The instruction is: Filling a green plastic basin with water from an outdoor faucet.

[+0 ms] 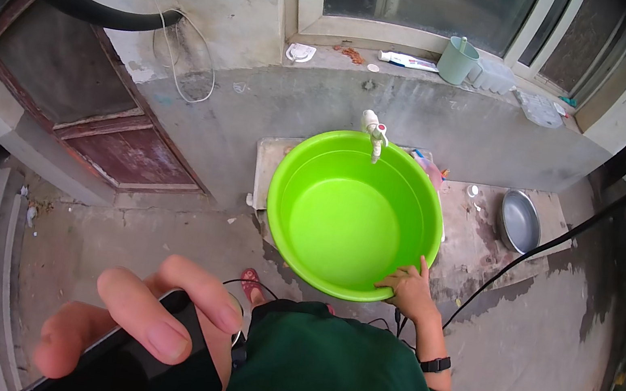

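A large bright green plastic basin (347, 231) stands under a white tap with a red-marked handle (376, 135). It looks empty inside. My right hand (410, 286) grips its near right rim, fingers bent over the edge to the inside. A black band sits on that wrist (435, 364). Close to the camera at the lower left, my left hand (148, 307) holds a flat, glossy black device (162, 374), probably a smartphone. Its lower part runs out of the picture.
The basin rests on a low slab (474, 245) against the wall. A metal bowl (520, 222) tilts at its right end. On the windowsill are a green cup (457, 62), a toothpaste tube (408, 61) and a clear plastic container (492, 76). A black cable (524, 256) crosses the right side.
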A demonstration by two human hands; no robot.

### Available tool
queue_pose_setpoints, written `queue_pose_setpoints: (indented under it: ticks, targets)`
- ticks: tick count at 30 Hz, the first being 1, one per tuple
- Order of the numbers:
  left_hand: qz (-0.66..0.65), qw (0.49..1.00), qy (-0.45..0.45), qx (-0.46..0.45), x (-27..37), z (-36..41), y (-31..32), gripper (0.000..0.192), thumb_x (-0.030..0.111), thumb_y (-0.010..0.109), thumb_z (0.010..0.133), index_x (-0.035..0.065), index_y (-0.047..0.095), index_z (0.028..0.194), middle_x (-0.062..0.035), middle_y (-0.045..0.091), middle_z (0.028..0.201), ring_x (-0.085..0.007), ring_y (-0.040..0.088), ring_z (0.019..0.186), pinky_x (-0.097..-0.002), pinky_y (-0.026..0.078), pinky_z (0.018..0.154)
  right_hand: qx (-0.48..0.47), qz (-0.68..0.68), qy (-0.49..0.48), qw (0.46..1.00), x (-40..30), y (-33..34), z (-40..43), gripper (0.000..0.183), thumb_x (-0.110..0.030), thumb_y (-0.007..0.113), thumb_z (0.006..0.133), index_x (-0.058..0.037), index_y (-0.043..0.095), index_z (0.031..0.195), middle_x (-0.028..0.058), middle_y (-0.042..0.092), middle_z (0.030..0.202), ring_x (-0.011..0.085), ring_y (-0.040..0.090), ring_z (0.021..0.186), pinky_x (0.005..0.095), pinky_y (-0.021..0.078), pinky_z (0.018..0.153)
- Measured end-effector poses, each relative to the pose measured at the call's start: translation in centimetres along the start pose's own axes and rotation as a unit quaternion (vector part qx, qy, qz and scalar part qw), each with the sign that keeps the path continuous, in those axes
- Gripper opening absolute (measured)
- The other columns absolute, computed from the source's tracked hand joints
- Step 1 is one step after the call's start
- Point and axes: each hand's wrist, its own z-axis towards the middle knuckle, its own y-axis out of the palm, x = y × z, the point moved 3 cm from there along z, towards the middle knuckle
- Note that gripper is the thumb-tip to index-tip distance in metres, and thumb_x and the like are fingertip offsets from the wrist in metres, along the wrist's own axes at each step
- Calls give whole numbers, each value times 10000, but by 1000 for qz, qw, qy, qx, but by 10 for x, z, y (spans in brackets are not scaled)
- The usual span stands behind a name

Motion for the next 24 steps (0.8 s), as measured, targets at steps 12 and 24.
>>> queue_pose_setpoints:
  ticks: [12,24]
  targets:
    - [3,1000,-24,-8,-8,5,9,391,406,328,943,317,440,1306,-129,456,925,-404,458,771,-534,448,725,-2,5,4,1000,-3,-3,0,282,-209,725,639,-292,707,908,-71,643,1004,182,507,1089,516,108,1100]
    - [15,1000,11,3,-10,3,12,378,367,402,931,314,445,1303,-116,470,915,-404,467,737,-452,471,684,-24,3,9,1000,-3,-6,1,322,-262,752,625,-312,698,938,-96,650,990,163,480,1124,517,77,1110]
